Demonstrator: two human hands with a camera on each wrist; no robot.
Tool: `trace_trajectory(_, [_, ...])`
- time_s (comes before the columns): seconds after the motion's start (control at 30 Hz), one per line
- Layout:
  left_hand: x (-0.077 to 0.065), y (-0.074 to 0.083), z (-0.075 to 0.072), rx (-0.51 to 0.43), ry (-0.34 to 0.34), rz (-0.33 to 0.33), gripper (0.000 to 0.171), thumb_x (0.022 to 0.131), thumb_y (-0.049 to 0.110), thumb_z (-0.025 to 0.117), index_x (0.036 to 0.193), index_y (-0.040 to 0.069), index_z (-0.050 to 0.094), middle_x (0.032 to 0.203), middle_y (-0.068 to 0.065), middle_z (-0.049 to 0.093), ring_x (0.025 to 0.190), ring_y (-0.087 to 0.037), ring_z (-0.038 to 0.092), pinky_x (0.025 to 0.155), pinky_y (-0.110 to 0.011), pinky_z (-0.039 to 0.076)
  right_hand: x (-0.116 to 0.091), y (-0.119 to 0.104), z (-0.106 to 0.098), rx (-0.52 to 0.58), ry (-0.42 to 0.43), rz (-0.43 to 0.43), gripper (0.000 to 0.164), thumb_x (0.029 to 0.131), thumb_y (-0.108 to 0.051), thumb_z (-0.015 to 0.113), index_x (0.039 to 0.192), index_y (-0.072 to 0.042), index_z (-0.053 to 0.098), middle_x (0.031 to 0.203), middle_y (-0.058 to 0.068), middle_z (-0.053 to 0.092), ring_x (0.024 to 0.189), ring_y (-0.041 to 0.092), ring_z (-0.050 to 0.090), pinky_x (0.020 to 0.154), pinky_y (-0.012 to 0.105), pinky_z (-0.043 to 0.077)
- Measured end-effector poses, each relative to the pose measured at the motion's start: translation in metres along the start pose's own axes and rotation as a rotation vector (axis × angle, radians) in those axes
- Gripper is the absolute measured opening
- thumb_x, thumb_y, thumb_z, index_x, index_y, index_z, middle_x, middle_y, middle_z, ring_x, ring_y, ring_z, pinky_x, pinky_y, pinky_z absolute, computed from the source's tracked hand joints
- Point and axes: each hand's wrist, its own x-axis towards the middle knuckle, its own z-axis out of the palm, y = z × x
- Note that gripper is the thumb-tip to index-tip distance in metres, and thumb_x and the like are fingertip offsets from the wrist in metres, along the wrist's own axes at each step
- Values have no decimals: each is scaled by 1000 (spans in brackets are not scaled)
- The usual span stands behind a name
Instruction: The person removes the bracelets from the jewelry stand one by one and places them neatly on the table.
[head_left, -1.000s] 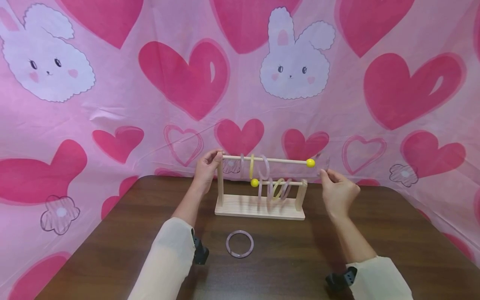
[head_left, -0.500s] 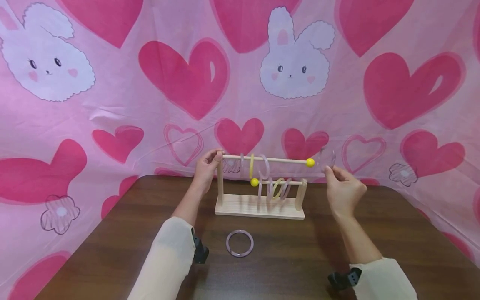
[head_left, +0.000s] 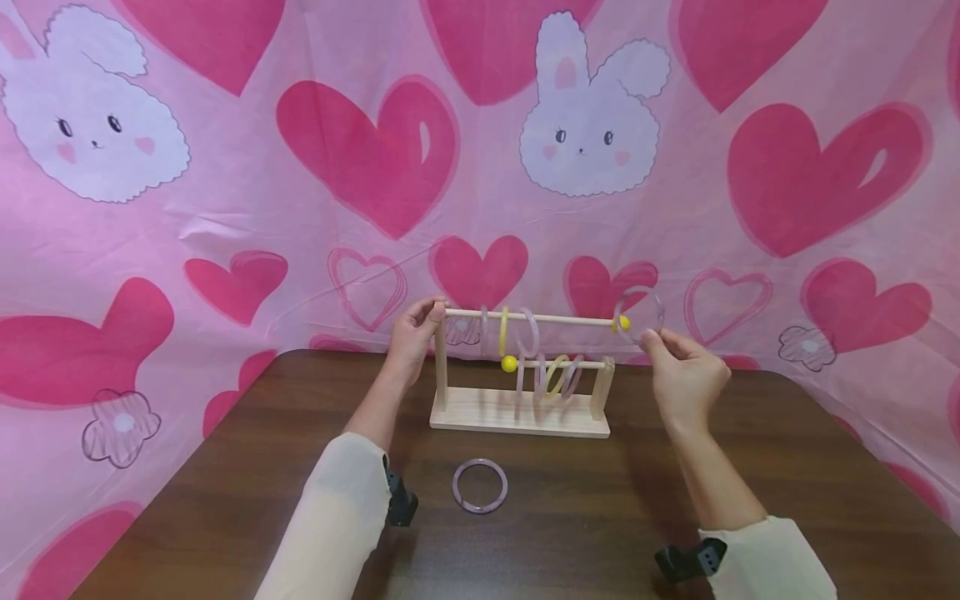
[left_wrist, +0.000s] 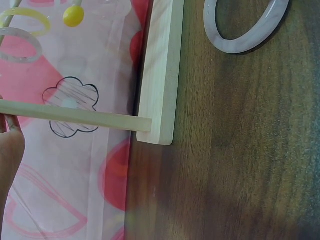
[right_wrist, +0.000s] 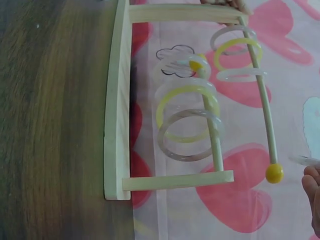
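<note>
One ring (head_left: 661,312) – pinched in my right hand (head_left: 686,383) – stands near the knob (right_wrist: 274,173), the upper rod (head_left: 570,321) running leftward to the post (head_left: 441,367) my left hand (head_left: 411,343) grips.

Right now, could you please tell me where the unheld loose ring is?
In the head view, the ring lies flat on the table, in front of the stand, nearer the left sleeve.

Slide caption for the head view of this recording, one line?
Left hand grips the wooden stand; right hand pinches a translucent ring near the upper yellow ball.
</note>
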Motion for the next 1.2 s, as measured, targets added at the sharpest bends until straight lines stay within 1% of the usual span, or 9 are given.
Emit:
trace_trajectory(0.17, [0, 0, 0, -4, 0, -2, 29, 91, 5, 57, 114, -13, 53, 89, 8, 63, 92, -8, 55, 88, -28, 41, -1, -7, 1, 106, -39, 52, 26, 76, -6, 76, 93, 12, 67, 64, -16, 64, 61, -3, 62, 60, 13, 49])
trace_trajectory(0.33, [0, -1, 0, -13, 2, -1, 29, 91, 4, 56, 114, -13, 53, 89, 8, 64, 91, -8, 56, 88, -28, 41, 1, 0, 1, 165, -77, 97, 28, 75, -8, 76, 91, 13, 67, 63, -10, 66, 60, 2, 64, 57, 16, 50])
trace_trajectory(0.37, [0, -1, 0, -14, 2, -1, 29, 91, 4, 56, 114, -13, 53, 88, 8, 64, 91, -8, 56, 87, -28, 41, 7, 23, 4, 263, -118, 119, 26, 75, -7, 76, 91, 12, 68, 64, -5, 67, 60, 4, 65, 57, 18, 51])
trace_trajectory(0.43, [0, 0, 0, -14, 2, 0, 29, 91, 4, 56, 114, -13, 53, 89, 7, 64, 91, -8, 56, 87, -28, 41, 14, 46, 6, 416, -163, 192, 21, 75, -3, 76, 89, 11, 68, 67, 6, 68, 60, 13, 66, 54, 23, 52])
trace_trajectory(0.57, [0, 1, 0, -9, 2, 5, 28, 91, 4, 56, 113, -13, 53, 90, 5, 64, 92, -8, 56, 87, -28, 41, 15, 52, 5, 626, -259, 372, 10, 77, 2, 72, 85, 7, 71, 69, 16, 67, 61, 24, 67, 55, 32, 53])
trace_trajectory(0.67, [0, 1, 0, -9, 4, 6, 28, 91, 4, 56, 114, -13, 54, 90, 5, 64, 92, -8, 56, 88, -29, 41, 2, 4, -1, 606, -304, 464, 4, 80, 1, 69, 79, 1, 73, 67, 12, 67, 60, 20, 67, 58, 32, 53])
trace_trajectory(0.77, [0, 0, 1, -13, 6, 3, 28, 91, 3, 56, 114, -13, 54, 89, 7, 64, 92, -8, 56, 88, -29, 41, -3, -13, -4, 657, -354, 546, 16, 84, 3, 64, 72, -4, 73, 66, 9, 68, 59, 17, 67, 57, 29, 53])
trace_trajectory(0.9, [-1, 1, 1, -15, 6, 0, 29, 91, 4, 56, 114, -13, 54, 88, 8, 64, 93, -8, 56, 89, -29, 41, -6, -20, -5, 651, -407, 612, 24, 87, 4, 59, 71, -6, 73, 66, 8, 68, 60, 16, 67, 58, 28, 53])
trace_trajectory(1.2, [0, 0, 0, -10, 7, -13, 30, 91, 6, 57, 115, -12, 53, 89, 8, 63, 93, -8, 56, 90, -29, 41, -9, -13, -7, 649, -527, 627, 25, 88, 4, 57, 73, -6, 73, 68, 9, 68, 62, 15, 67, 60, 27, 53])
